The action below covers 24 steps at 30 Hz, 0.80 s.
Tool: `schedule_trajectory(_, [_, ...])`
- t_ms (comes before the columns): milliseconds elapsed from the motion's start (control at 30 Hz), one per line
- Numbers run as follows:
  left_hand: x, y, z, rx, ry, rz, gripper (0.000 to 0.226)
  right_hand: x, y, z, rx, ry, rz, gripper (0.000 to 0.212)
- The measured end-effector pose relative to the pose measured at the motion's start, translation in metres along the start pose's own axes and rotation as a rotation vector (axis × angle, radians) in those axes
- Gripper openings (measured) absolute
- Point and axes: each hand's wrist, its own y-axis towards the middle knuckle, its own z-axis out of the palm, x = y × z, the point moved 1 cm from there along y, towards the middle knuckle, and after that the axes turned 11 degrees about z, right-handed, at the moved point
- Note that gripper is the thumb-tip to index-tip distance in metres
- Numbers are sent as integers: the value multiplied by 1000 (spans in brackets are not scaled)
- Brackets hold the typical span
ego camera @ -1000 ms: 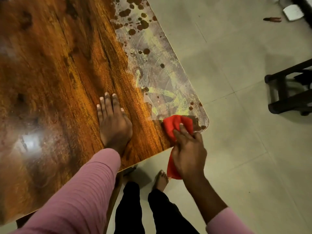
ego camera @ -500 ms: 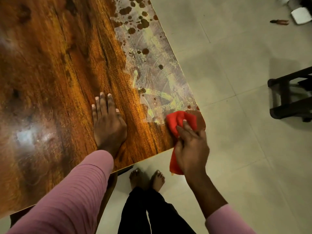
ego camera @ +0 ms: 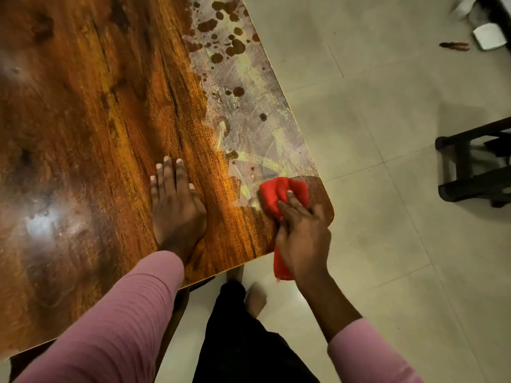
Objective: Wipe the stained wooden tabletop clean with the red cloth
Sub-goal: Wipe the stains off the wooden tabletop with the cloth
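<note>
Found the red cloth (ego camera: 276,193) bunched on the near right corner of the surface (ego camera: 83,120), one end trailing down off the near edge. Saw it pinned under the right hand (ego camera: 302,239), fingers curled over the wad and pressing it to the wood. Noted the left hand (ego camera: 177,214) well to the left of the cloth, spread flat, palm down on clean grain, holding nothing. Traced a grey, yellow-streaked film (ego camera: 257,128) from just beyond the cloth up along the right edge, dotted with dark brown spots (ego camera: 235,48), thickest at the far end.

Judged the wiping begun yet far from done: near corner bare wood, band above it dirty. Judged the step best done with firm downward pressure and short overlapping strokes pushed away from the clean wood toward the edge, refolding to a fresh face once loaded and keeping the loose tail from dragging dirt back. Expected the dried spots to need repeated rubbing.

Counted one cloth, two hands, two pink sleeves (ego camera: 132,313). Made out one bare foot (ego camera: 255,298) plainly on the tiled floor (ego camera: 387,244), perhaps a second behind the near edge, too hidden to tell. Counted one dark furniture frame (ego camera: 475,167) at the right, one white flat item (ego camera: 488,37) and one small reddish tool (ego camera: 455,46) far off on the floor. Gave up counting the spots: over a dozen, several merged.
</note>
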Motion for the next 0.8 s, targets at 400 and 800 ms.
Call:
schedule_trajectory(400, [-1, 0, -2, 22, -24, -19, 55, -16, 37, -6, -78, 13, 139, 41])
schedule_trajectory(800, [-1, 1, 0, 35, -10, -20, 56, -21, 63, -9, -95, 19, 181, 40])
